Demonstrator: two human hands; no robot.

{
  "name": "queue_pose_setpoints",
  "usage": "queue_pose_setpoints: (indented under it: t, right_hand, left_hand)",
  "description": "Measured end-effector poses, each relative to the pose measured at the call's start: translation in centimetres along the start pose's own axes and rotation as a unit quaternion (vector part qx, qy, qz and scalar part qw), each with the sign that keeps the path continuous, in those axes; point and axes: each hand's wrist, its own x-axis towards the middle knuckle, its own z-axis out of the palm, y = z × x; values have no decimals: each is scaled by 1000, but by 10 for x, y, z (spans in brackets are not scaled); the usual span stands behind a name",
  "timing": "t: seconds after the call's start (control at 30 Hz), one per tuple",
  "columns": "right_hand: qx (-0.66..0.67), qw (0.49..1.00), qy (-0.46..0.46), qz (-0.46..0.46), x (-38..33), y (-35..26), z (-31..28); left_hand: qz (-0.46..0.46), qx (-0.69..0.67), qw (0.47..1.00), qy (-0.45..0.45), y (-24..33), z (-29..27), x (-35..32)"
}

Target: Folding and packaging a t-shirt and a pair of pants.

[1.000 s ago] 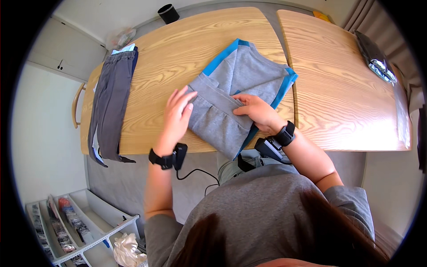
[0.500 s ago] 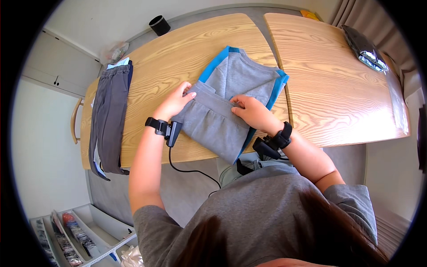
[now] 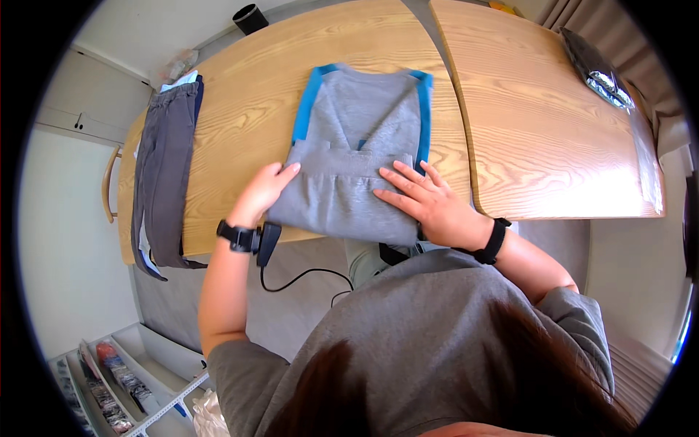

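A grey sweatshirt [image 3: 364,109] with blue side strips lies on the table in front of me. Its lower part is folded up, so the ribbed hem band [image 3: 349,162] crosses the middle. At the left edge of the fold, my left hand [image 3: 263,191] pinches the cloth, thumb on top and the other fingers partly hidden. My right hand [image 3: 437,204] lies flat on the right side of the folded part, fingers spread. Both wrists wear black straps, and a small black device with a cable hangs at the left one.
Dark grey trousers [image 3: 166,175] lie over light blue and navy clothes at the table's left end. A second table [image 3: 539,131] stands to the right, holding a dark plastic-wrapped package [image 3: 597,69]. A black bin [image 3: 250,20] stands beyond; a divided drawer [image 3: 164,349] is at lower left.
The sweatshirt has turned, so its collar end now points straight away from me. My right hand has flattened from a pinch at the hem, and my left hand has come nearer with the edge.
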Motion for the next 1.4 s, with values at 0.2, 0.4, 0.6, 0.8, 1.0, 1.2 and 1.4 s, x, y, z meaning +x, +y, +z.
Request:
queue_pose_setpoints:
  t: [0.2,0.4,0.6,0.8,1.0,1.2,1.4]
  right_hand:
    - [55,994,-75,-54,-16,11,-19]
    - [-40,994,-10,-99,-19,25,7]
    - [59,995,54,-65,-13,23,9]
    - [159,985,46,-43,-1,33,-4]
    - [353,934,44,-31,26,79,0]
    - [535,765,-115,339,88,102,-30]
    - [534,766,-136,332,95,110,-19]
  left_hand:
    - [-97,-42,993,-48,-11,20,-78]
    - [345,250,890,162,-39,22,-97]
    - [400,401,818,105,-33,28,-82]
    - [445,250,857,69,-26,23,-62]
    - [245,80,966,28,-26,0,-33]
    - [9,-87,996,-7,22,-22,21]
    - [127,-116,984,52,19,-10,38]
